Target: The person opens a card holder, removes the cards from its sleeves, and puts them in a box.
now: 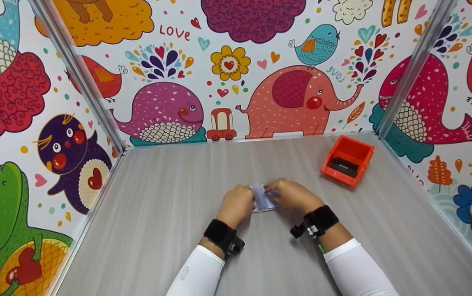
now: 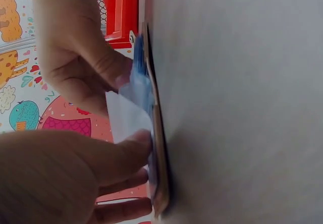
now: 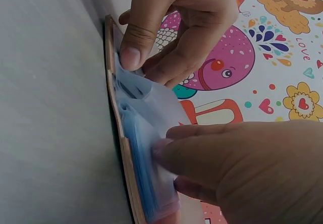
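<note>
A small card holder (image 1: 265, 202) with a thin brown cover (image 2: 159, 156) and clear plastic sleeves (image 3: 144, 158) lies open low over the table, between the two hands. At its left end, my left hand (image 1: 237, 202) grips it, the thumb pressed on the inner side. My right hand (image 1: 299, 196) pinches the clear sleeves towards the right side. One translucent sleeve stands lifted and bent between the hands in both wrist views. The sleeves look bluish where they stack up. Fingers hide parts of the holder's ends.
An orange-red bin (image 1: 356, 149) with a black item (image 1: 343, 166) inside stands at the right rear of the grey table (image 1: 170, 197). Cartoon-printed panels (image 1: 227, 98) enclose the back and sides. Each wrist wears a black strap (image 1: 220, 232) with a small camera.
</note>
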`<state>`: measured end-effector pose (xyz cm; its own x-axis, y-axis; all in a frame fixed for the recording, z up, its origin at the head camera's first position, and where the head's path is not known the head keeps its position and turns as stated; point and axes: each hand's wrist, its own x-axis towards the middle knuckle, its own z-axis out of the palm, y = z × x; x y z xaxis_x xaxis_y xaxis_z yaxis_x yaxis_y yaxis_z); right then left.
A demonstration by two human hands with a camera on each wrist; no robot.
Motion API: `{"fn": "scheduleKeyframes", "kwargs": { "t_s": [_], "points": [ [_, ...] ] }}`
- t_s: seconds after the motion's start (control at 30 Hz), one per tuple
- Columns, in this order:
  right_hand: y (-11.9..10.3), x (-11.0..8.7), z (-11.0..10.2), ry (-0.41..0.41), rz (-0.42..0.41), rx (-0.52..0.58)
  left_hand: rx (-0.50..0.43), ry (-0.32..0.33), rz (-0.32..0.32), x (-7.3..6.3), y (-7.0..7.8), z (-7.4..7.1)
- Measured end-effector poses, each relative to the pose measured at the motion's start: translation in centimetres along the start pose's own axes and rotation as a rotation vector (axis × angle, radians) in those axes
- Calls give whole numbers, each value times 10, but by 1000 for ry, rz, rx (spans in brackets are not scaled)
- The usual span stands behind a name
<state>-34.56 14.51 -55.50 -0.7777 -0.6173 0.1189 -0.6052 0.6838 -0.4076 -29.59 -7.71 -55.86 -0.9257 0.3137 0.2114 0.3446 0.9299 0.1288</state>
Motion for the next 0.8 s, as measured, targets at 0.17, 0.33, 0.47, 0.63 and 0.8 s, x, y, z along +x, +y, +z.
{"fn": "scheduleKeyframes", "kwargs": {
  "t_s": [0.17, 0.33, 0.47, 0.63, 0.8],
  "points": [
    [0, -2, -2, -10, 74, 1, 9, 13, 7, -1, 0, 0],
    [-1, -2, -4, -22, 172, 54, 9, 52, 26, -1, -1, 2],
    [0, -1, -3, -29, 191, 51, 23, 60, 34, 0, -3, 4],
    [0, -1, -3, -26, 200, 58, 19, 65, 35, 0, -3, 6],
    [0, -1, -3, -28, 209, 67, 21, 60, 32, 1, -3, 6]
  ]
}}
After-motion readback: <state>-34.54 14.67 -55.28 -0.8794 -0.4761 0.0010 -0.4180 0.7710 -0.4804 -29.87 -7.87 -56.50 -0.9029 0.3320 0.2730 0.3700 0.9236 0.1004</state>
